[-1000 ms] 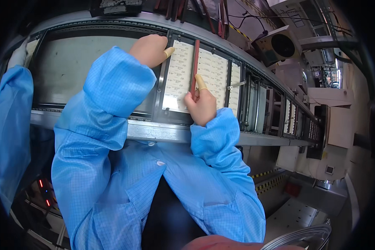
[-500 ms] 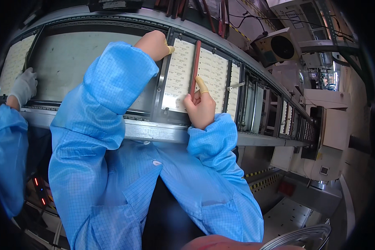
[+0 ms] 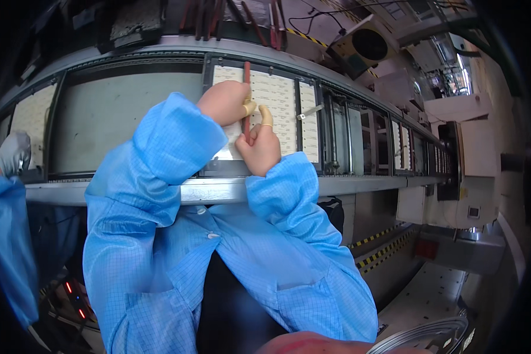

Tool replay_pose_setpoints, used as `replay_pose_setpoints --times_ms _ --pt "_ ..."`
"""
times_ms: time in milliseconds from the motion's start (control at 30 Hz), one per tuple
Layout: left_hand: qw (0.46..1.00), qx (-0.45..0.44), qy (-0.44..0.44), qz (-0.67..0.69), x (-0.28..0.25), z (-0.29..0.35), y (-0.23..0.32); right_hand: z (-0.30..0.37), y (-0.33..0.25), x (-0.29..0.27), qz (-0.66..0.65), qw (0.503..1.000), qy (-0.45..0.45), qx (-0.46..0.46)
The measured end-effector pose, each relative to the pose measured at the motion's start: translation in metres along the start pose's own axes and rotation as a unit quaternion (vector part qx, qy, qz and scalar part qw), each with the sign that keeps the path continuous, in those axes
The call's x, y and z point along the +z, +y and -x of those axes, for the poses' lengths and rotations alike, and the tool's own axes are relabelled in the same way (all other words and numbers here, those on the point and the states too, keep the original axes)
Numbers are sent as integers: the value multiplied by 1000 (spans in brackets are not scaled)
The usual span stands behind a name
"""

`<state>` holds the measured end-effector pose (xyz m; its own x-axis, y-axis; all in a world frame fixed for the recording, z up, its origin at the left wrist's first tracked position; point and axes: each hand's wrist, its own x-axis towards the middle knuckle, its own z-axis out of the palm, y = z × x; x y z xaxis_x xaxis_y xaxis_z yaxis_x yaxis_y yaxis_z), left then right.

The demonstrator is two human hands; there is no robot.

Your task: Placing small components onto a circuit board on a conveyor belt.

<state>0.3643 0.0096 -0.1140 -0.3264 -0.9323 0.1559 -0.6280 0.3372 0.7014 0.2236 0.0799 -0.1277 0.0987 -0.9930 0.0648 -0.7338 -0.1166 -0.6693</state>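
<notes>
A narrow red-brown bar (image 3: 246, 73) lies across a white panel (image 3: 277, 88) printed with rows of small marks. The panel sits in a dark frame (image 3: 208, 74) on a conveyor line. My left hand (image 3: 224, 102) is closed at the bar's middle, its fingers bent over it, a yellowish finger cot on a fingertip. Just below, my right hand (image 3: 262, 148) pinches the bar's lower part with the thumb. Its index finger, also in a yellowish cot, points up over the panel. The bar's middle is partly hidden by my fingers.
Metal rails (image 3: 218, 192) border the conveyor on its near side. At far left, another person's gloved hand (image 3: 13, 154) is beside a second white panel (image 3: 32, 121). Several red-brown bars (image 3: 203, 17) lie beyond the far rail. A metal clip (image 3: 310, 112) lies across the right-hand panel.
My left hand has moved from the frame's left edge rightward to the bar. My right hand stays at the bar. The whole view has shifted, and the other person's gloved hand has moved down.
</notes>
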Motion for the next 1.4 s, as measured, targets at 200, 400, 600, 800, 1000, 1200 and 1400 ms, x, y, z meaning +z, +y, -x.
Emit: replay_pose_setpoints --times_ms 200,400,600,800,1000,1200,1400 --pt "998 -15 -3 -68 -14 16 14 -1 -1 1 31 999 -31 -7" --pt "955 -119 62 -265 -38 78 39 7 -7 -10 94 995 10 -36" --pt "944 -257 -110 178 -12 98 -68 29 -43 12 142 975 17 -170" --pt "869 -281 -158 375 -17 97 -75 32 -49 65 211 970 52 -110" --pt "934 116 125 -313 -113 161 -56 48 -67 63 219 970 102 17" --pt "752 -292 295 -511 -314 313 -307 51 -95 99 272 926 229 128" --pt "635 -473 243 -560 -386 349 -400 48 -102 118 301 863 332 234"
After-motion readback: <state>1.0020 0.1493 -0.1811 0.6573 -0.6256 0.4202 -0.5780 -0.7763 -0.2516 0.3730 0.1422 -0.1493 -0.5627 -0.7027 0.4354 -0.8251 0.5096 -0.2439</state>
